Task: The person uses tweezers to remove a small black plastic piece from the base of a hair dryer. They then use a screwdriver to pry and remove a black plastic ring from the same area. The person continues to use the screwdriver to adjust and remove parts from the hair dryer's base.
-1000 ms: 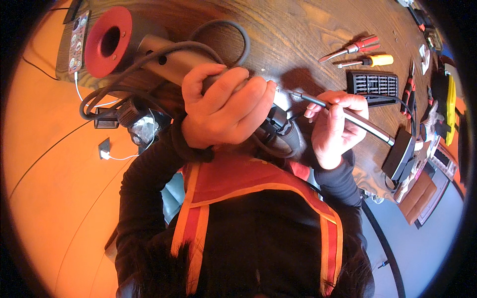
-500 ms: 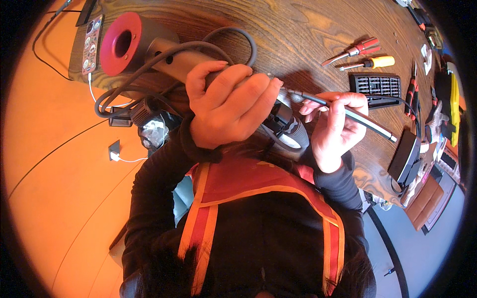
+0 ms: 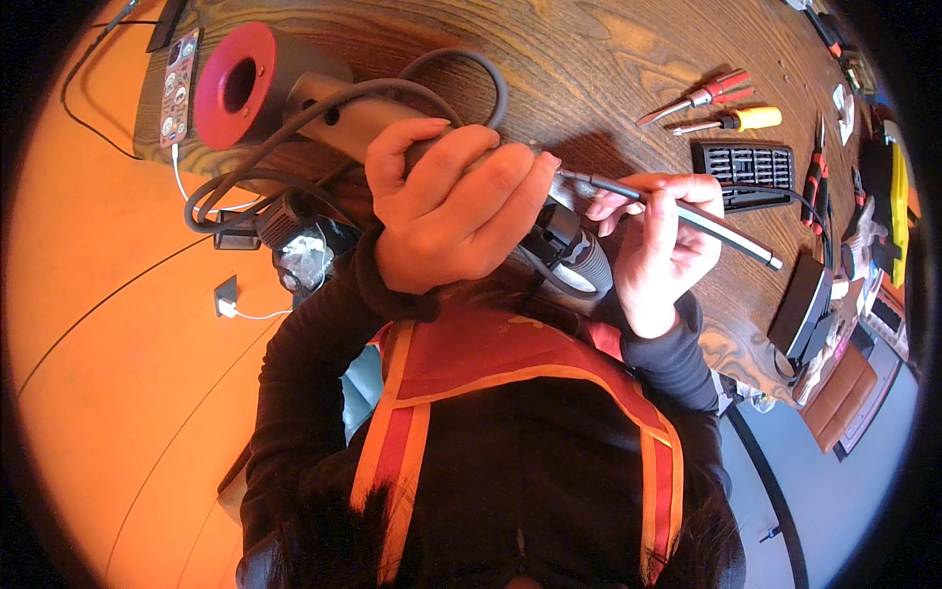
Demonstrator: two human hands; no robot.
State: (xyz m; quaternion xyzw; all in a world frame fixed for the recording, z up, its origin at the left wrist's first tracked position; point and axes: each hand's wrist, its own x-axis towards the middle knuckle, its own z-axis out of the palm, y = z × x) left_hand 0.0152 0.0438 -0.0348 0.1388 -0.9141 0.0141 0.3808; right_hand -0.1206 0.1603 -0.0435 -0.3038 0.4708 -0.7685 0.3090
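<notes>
My left hand point(image 3: 446, 206) is wrapped round the handle of a hair dryer point(image 3: 339, 123), whose grey body and pink ring-shaped end point to the far left. A slim grey precision screwdriver point(image 3: 702, 218) lies pinched between the fingers of my right hand point(image 3: 667, 245). Its thin tip reaches the handle's end beside my left fingertips; whether it sits in a screw is too small to tell. The dryer's thick grey cord point(image 3: 392, 86) loops over the handle and around to the left. Just below the handle's end is a black and grey ribbed cylindrical part point(image 3: 579, 260).
On the wooden table point(image 3: 589, 59) lie a red screwdriver point(image 3: 702, 95), a yellow-handled screwdriver point(image 3: 736, 120), a black bit case point(image 3: 743, 172) and red-handled pliers point(image 3: 814, 187). A phone point(image 3: 178, 93) with a white cable rests at the far left edge. More tools crowd the right side.
The screwdriver has shifted slightly left, its tip now closer to the end of the handle. My right hand has moved a little with it; the left hand keeps its hold.
</notes>
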